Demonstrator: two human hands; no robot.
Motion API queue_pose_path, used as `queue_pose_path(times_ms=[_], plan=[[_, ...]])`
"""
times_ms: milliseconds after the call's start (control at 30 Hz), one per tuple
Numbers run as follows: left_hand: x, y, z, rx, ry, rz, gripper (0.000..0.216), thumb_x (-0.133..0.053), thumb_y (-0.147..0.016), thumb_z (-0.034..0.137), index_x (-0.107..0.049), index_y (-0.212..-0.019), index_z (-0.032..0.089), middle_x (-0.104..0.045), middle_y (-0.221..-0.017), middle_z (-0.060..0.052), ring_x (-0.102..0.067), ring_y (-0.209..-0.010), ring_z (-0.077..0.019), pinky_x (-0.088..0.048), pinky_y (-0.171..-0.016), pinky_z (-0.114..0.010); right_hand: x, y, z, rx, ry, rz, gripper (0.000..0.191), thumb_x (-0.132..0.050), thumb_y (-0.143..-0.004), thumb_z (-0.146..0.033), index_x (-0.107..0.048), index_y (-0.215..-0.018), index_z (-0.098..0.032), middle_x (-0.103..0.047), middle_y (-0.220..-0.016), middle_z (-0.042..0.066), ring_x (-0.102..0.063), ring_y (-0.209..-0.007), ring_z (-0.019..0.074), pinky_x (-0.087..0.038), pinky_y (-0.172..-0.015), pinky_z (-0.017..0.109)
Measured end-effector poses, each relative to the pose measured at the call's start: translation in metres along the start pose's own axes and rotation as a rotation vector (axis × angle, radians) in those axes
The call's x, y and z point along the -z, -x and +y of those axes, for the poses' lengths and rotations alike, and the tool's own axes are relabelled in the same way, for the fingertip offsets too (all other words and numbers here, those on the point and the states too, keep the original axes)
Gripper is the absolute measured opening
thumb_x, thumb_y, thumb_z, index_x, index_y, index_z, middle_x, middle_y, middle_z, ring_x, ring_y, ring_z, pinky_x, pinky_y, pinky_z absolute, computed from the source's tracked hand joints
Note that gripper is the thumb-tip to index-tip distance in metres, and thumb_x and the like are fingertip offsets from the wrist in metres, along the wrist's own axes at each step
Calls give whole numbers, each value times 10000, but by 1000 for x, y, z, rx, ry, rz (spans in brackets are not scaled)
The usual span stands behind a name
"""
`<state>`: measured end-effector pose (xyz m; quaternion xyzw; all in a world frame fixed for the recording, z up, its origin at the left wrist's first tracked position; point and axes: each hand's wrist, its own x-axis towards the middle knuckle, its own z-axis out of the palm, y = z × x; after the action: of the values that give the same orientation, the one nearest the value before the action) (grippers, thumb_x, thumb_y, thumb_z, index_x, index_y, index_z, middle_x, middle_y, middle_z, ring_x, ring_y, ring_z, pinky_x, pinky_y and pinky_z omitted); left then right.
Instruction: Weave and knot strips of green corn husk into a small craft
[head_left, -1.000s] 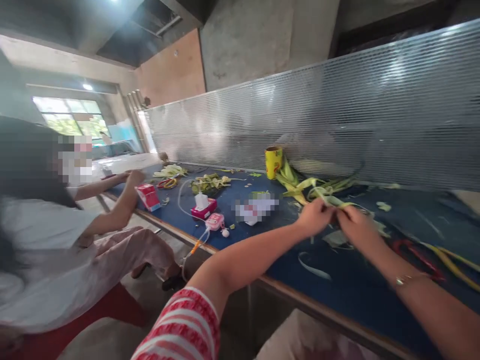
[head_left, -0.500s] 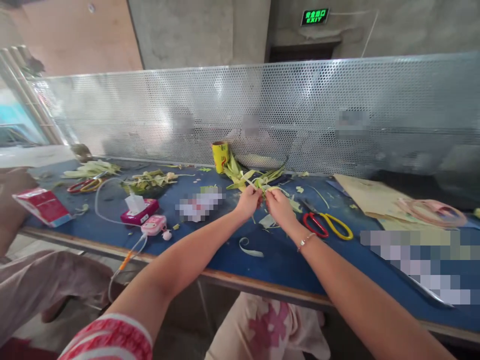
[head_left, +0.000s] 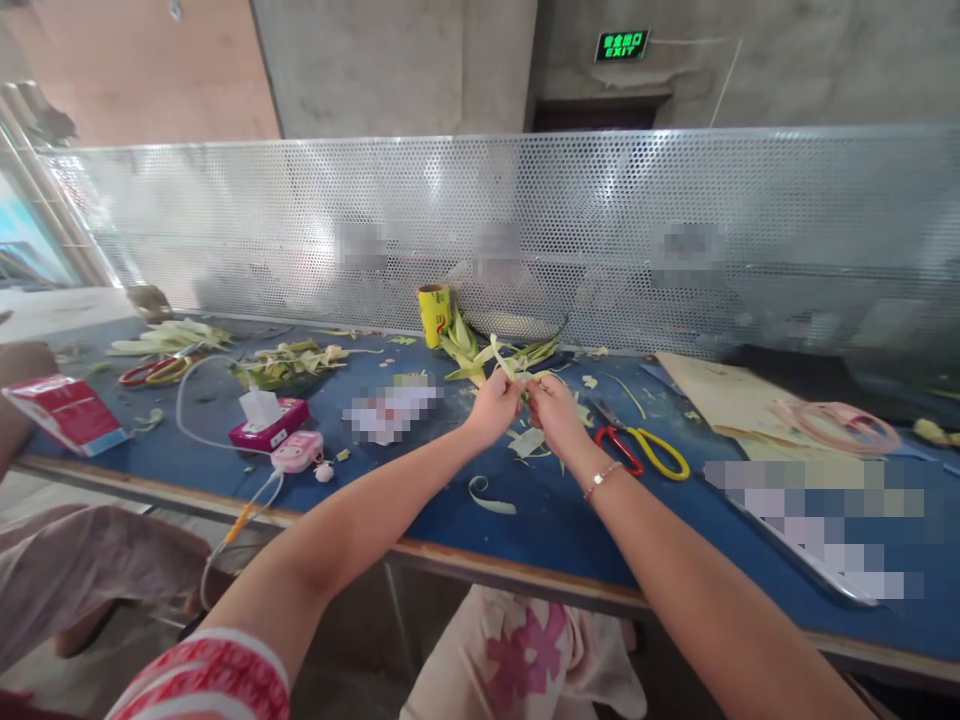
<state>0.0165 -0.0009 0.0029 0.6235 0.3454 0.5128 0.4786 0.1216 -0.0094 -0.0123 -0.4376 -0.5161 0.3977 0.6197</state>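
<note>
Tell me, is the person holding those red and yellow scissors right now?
No, the scissors lie on the blue table beside the right hand.

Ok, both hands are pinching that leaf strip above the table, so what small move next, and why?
Probably keep the left hand pinched and let the right hand draw the leaf strip snug. Both hands meet on it above the blue table, and its pale ends stick up loose between them.
</note>
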Motion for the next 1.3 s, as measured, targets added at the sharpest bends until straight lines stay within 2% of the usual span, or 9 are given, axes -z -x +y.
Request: queue_pose_path(times_ms=[200,500,700,800,900,1033,1167,1233,1300], plan=[[6,-1,8,33,95,0,241,-531,-854,260,-363,-696,191,-370,-440,101,-285,-342,-22,-203,-404,-193,-8,7,-14,-10,-126,-29,363,-603,-741,-468,-322,-678,-248,-236,-431,-119,-195,-337,55,-139,-371,214],[10,-5,6,36,173,-17,260,-557,-841,252,-366,-678,187,-354,-423,100,-281,-340,-21,-182,-389,-181,-7,10,-18,-38,-95,-90,297,-595,-752,-456,-390,-726,-243,-237,-414,-130,-185,-330,47,-130,-362,193],[18,-5,4,-7,102,-131,294,-634,-783,370,-446,-688,165,-447,-439,71,-329,-358,-28,-238,-397,-179,7,7,-10,-37,-84,-125,423,-655,-694,-525,-342,-675,-240,-240,-420,-123,-176,-355,47,-121,-379,199],[25,-7,3,-76,62,-185,289,-630,-775,407,-569,-739,126,-561,-563,17,-432,-451,-42,-345,-468,-185,17,4,-6,-39,-68,-85,442,-642,-709,-517,-312,-637,-231,-261,-437,-107,-191,-373,50,-120,-388,208],[29,-7,3,-186,13,-188,272,-623,-780,398,-666,-814,131,-635,-792,-29,-482,-543,-44,-410,-554,-203,25,0,-3,0,-21,-19,412,-582,-758,-508,-314,-617,-229,-260,-441,-95,-216,-384,64,-148,-393,220],[25,-4,6,-221,3,-226,203,-652,-760,349,-716,-751,157,-601,-1076,-71,-488,-584,-44,-428,-575,-242,29,-4,-2,109,111,15,294,-579,-755,-480,-447,-675,-229,-374,-492,-72,-294,-423,86,-206,-407,226],[22,-2,8,-175,9,-304,149,-760,-646,288,-726,-677,146,-592,-1030,-88,-534,-745,-100,-418,-613,-237,30,-3,-3,136,98,2,263,-614,-719,-461,-563,-822,-225,-458,-573,-57,-319,-451,87,-231,-423,228],[23,-3,8,-165,40,-309,178,-803,-580,275,-707,-635,135,-587,-989,-76,-534,-773,-99,-400,-613,-216,29,-1,-6,85,21,-27,277,-620,-712,-464,-572,-839,-222,-410,-547,-69,-277,-430,77,-197,-413,223],[25,-4,7,-115,113,-300,245,-790,-601,342,-684,-649,127,-578,-869,-43,-492,-659,-60,-363,-560,-203,29,1,-10,24,-62,-73,281,-626,-706,-476,-556,-797,-220,-304,-499,-91,-203,-406,63,-141,-404,216]])
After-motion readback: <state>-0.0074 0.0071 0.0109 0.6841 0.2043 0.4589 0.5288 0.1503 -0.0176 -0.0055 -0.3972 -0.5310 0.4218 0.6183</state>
